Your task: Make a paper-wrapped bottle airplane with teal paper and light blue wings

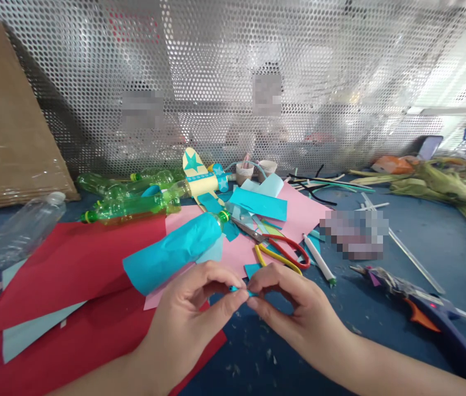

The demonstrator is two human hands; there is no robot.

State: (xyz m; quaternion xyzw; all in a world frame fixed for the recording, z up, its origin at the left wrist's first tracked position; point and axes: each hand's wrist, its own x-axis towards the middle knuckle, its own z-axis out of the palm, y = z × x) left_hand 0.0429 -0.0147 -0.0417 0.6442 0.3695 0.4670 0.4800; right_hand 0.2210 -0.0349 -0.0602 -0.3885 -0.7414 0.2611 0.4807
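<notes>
Between my two hands is a small rolled or folded piece of blue paper [233,289], mostly hidden by the fingertips. My left hand [192,313] pinches one end of it with thumb and forefinger. At the other end, the thumb and forefinger of my right hand [299,308] are pressed together on it. Just behind my left hand lies a green-capped bottle wrapped in blue paper [175,250]. Scissors [286,247] with red and yellow handles lie beyond my right hand, beside a white marker-like stick [319,258] with a green tip.
Red paper sheets [105,253] cover the left of the blue table. Green plastic bottles [134,206] and a star-decorated bottle [202,181] lie behind. A glue gun [431,313] with a lit red light is at right. Perforated metal [216,71] rises behind; cardboard [10,121] leans left.
</notes>
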